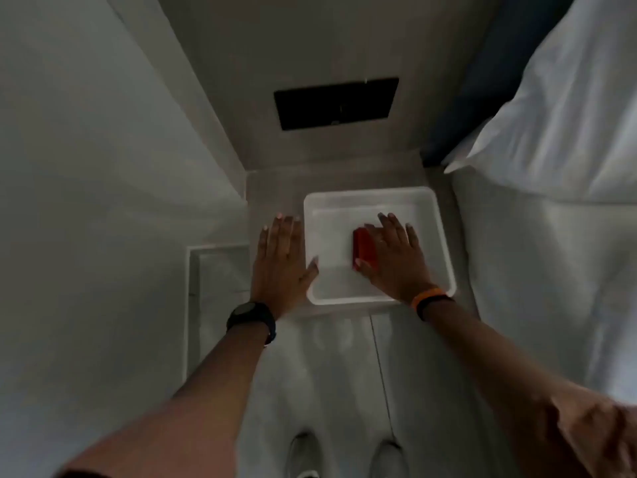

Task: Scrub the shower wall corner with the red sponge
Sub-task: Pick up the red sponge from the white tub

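tray (444,236): we see white plastic, shallow, on pale surface
dark panel (336,102): black rectangle on wall above tray
bedding (551,150): white, along right side
shoes (303,453): we see pale pair, bottom centre

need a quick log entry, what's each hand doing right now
Left hand: open, flat, holding nothing.
Right hand: spread over the red sponge; grip cannot be told.

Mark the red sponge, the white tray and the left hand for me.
red sponge (362,248): head view, its exposed left side.
white tray (372,194): head view, far rim.
left hand (281,262): head view, back of the hand.
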`<state>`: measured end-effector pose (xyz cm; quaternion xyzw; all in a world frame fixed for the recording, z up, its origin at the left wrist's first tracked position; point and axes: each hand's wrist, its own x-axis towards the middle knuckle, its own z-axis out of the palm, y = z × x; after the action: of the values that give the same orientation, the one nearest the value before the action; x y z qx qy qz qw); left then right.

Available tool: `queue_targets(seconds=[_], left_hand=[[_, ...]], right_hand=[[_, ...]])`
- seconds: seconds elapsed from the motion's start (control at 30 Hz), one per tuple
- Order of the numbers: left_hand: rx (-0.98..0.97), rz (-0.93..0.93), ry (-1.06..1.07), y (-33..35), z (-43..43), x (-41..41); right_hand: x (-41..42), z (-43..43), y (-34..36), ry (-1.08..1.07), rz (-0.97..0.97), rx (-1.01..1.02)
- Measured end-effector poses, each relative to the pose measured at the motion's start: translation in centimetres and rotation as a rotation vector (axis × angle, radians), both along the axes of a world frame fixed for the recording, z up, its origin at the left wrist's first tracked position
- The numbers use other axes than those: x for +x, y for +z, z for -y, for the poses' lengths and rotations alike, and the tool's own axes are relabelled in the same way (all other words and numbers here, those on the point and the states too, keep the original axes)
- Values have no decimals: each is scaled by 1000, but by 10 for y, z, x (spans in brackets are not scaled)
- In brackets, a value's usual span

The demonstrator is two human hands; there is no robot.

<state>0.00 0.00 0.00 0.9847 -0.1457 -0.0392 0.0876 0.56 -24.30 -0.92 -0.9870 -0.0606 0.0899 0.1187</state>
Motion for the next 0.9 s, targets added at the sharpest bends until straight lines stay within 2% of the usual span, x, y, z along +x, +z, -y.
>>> queue_targets(seconds=[0.17,0.3,0.47,0.7,0.9], left_hand=[[100,-7,77,-51,-25,3],[160,-36,3,-86,-27,0],[147,-90,35,-117,-26,-3],[150,-67,59,-128,-25,-3],[125,-89,72,-106,-29,-6]], right_hand=[[18,0,-45,-8,-128,-42],[19,-3,-59,-26,-116,-40],[17,-7,-60,-18,-104,-48],[21,-13,-56,-35,-61,-71],[23,-13,-40,-30,-38,-89]])
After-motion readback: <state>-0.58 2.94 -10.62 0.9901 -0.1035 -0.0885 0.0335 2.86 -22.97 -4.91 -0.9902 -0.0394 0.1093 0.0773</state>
